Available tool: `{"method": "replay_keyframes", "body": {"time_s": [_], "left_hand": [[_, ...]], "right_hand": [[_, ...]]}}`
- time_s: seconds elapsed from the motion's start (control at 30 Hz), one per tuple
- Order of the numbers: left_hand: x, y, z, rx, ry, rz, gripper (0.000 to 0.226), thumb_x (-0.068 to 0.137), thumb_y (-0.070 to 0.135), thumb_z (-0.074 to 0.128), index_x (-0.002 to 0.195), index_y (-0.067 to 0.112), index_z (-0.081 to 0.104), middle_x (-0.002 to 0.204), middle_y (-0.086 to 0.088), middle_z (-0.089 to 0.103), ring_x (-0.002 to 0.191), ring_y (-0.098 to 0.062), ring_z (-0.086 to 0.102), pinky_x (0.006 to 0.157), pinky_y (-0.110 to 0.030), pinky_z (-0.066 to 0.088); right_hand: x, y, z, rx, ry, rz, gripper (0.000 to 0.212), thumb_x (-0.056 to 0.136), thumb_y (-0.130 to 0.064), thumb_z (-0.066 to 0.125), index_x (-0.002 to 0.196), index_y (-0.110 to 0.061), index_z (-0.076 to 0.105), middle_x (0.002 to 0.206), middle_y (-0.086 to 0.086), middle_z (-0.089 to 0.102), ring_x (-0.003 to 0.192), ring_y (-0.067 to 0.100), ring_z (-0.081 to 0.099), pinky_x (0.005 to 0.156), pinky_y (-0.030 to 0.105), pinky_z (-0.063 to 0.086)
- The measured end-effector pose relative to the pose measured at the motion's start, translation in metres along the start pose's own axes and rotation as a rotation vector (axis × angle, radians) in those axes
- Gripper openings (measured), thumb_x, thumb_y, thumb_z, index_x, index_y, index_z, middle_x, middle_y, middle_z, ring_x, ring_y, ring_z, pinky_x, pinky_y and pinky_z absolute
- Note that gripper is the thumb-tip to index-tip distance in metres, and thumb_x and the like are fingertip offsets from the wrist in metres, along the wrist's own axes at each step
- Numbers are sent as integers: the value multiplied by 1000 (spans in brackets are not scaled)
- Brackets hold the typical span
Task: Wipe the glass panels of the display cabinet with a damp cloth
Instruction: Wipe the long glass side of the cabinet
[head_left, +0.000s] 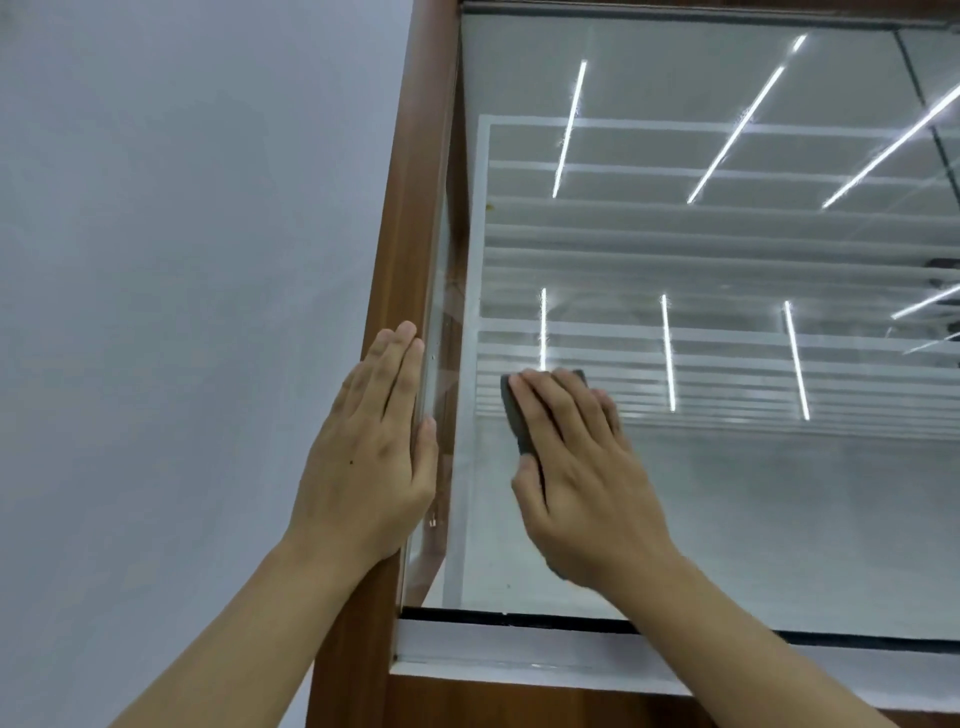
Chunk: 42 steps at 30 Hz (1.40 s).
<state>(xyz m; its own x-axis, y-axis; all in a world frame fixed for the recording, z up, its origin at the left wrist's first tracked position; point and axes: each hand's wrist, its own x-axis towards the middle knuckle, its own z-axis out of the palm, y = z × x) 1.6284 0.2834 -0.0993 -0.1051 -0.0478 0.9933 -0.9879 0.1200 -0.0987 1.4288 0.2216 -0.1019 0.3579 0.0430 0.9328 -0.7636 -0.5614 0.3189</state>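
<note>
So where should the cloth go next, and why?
Probably slide the right hand and cloth rightward across the glass: they sit near the panel's left edge, with most of it stretching right, while the left hand rests on the frame.

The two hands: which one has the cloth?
The right hand, pressing the dark cloth against the front glass; the left hand just rests flat on the cabinet's wooden frame.

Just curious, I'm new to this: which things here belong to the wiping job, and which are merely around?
In the job: right hand pressing the grey cloth on the glass panel; left hand flat against the wooden frame.
Merely around: grey wall; light strips reflected in the glass.
</note>
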Motion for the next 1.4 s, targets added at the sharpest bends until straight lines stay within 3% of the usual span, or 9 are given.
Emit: {"method": "replay_keyframes", "body": {"time_s": [0.13,0.27,0.33,0.57,0.77,0.93,1.1,1.27,1.4], "left_hand": [[0,-1,2,-10,17,6,68,102,30,41,164,15,17,172,3,10,158,-7,1,125,-19,-4],[0,-1,1,-23,22,3,65,103,33,35,164,15,17,172,3,10,158,-7,2,125,-19,-3],[-1,0,2,-39,43,2,63,104,35,31,163,14,20,171,2,13,158,-7,4,125,-17,-2],[-5,-2,5,-104,108,-10,57,105,27,29,159,8,32,168,-2,26,157,-9,15,127,-23,13],[-7,-3,5,-124,113,-16,57,106,27,27,158,7,33,167,-3,29,156,-9,17,127,-23,15],[-6,-3,5,-137,115,-26,56,106,27,27,158,7,33,167,-2,28,156,-8,17,127,-23,15],[-8,-2,5,-138,117,-40,55,107,26,28,158,8,33,167,-1,28,156,-7,17,126,-21,15],[-8,-2,3,-158,118,-41,56,107,27,27,158,7,35,167,-3,30,156,-9,19,126,-21,15],[-10,1,6,-134,129,-47,55,107,27,27,158,7,34,167,-4,30,156,-13,20,127,-29,20]], "right_hand": [[38,-19,3,55,37,184,70,97,-34,22,163,-11,19,166,4,20,157,19,8,129,47,9],[-36,-30,4,0,-49,-112,67,97,-32,35,160,-10,32,166,4,31,157,21,20,123,45,21],[-42,-18,2,-6,-42,-171,66,96,-32,38,158,-11,35,164,3,35,155,20,25,123,43,21],[94,-29,3,41,21,35,70,96,-35,18,159,-8,30,161,7,32,153,22,21,127,46,14],[49,-19,4,-22,-97,-287,63,99,-31,28,158,-8,34,162,9,36,154,23,23,128,41,13],[47,-23,1,-25,-103,-263,64,101,-33,26,159,-8,31,163,10,35,155,24,22,129,43,13],[2,2,-9,-66,-280,-586,61,103,-33,30,162,-16,26,167,4,29,158,18,15,128,40,9],[5,-5,-10,-42,-292,-498,58,106,-34,27,161,-17,28,166,3,32,157,18,17,128,43,13],[-16,4,-13,9,-465,-793,55,108,-33,24,162,-22,27,167,-1,30,158,16,13,129,39,7]]}}
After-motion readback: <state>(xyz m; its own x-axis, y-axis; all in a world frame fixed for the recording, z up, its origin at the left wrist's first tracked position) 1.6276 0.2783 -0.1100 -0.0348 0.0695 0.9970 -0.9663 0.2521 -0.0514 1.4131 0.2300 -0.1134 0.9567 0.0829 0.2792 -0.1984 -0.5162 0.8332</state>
